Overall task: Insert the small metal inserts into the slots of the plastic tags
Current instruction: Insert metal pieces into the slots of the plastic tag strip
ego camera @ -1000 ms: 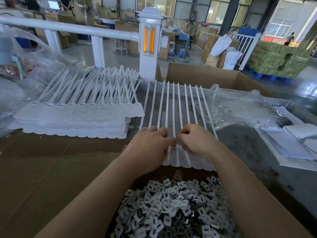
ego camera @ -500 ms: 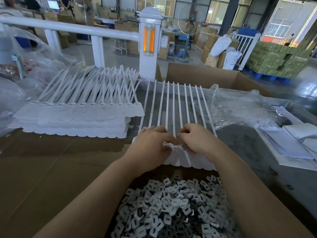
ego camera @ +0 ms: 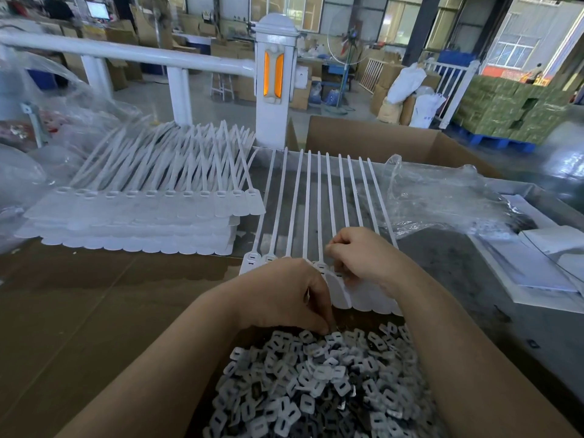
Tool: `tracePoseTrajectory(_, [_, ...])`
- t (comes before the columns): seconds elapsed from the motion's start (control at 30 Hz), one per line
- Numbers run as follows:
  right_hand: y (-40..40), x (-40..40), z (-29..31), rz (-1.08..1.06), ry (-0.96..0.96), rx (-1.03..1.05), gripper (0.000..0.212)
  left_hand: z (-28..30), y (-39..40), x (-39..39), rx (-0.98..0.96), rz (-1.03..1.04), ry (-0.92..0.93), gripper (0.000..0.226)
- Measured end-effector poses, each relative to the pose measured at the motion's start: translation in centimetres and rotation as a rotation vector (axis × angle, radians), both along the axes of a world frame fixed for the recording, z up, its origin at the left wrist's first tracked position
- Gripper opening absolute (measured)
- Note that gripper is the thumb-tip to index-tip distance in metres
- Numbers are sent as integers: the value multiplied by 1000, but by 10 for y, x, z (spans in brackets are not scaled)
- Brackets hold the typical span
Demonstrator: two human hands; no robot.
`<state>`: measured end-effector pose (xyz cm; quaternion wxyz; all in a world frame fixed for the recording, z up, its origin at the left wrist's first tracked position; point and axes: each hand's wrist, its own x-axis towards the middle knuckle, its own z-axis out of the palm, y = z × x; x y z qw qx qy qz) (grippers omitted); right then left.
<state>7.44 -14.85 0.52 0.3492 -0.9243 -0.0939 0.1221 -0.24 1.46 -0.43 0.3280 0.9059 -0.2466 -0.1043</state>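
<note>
A strip of joined white plastic tags [ego camera: 343,290] with long thin tails lies in front of me, tails pointing away. Below it a pile of small metal inserts [ego camera: 319,384] fills the near part of a cardboard box. My left hand [ego camera: 284,295] reaches down to the top edge of the pile, its fingertips curled and pinching at an insert. My right hand [ego camera: 363,257] rests on the heads of the tags, fingers curled and pressing near a slot. Whether the right fingers hold an insert is hidden.
A stack of more white tag strips [ego camera: 142,213] lies to the left. Crumpled clear plastic bags [ego camera: 442,197] sit right and far left. An open cardboard box [ego camera: 379,137] and a white railing post [ego camera: 275,80] stand behind. Papers [ego camera: 543,263] lie at right.
My left hand has drawn back from the tag heads down to the pile of inserts. My right hand stays on the tags, shifted slightly right.
</note>
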Motion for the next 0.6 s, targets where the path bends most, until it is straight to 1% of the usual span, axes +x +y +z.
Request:
tracePoseTrajectory(0.07, [0, -1, 1, 5, 6, 16, 16, 0, 0, 0, -48, 44, 5, 0])
tracePoseTrajectory(0.1, [-1, -1, 1, 9, 10, 26, 14, 0, 0, 1, -99, 93, 1, 3])
tracePoseTrajectory(0.17, [-1, -2, 3, 17, 23, 49, 12, -1, 1, 4, -256, 240, -23, 6])
tracePoseTrajectory(0.23, [-1, -3, 7, 28, 60, 98, 10, -5, 1, 9, -390, 421, -96, 9])
tracePoseTrajectory(0.33, [-2, -6, 13, 66, 178, 210, 12, -12, 1, 13, -414, 596, -253, 19])
tracePoseTrajectory(0.4, [-2, -8, 17, 88, 253, 290, 17, -14, 1, 14, -414, 609, -325, 23])
tracePoseTrajectory(0.47, [-2, -9, 19, 104, 283, 340, 20, -15, 2, 14, -392, 564, -451, 27])
tracePoseTrajectory(0.53, [-2, -9, 19, 106, 282, 353, 19, -16, 2, 14, -361, 524, -577, 22])
tracePoseTrajectory(0.6, [-2, -10, 20, 105, 283, 366, 15, -16, 3, 14, -349, 504, -641, 13])
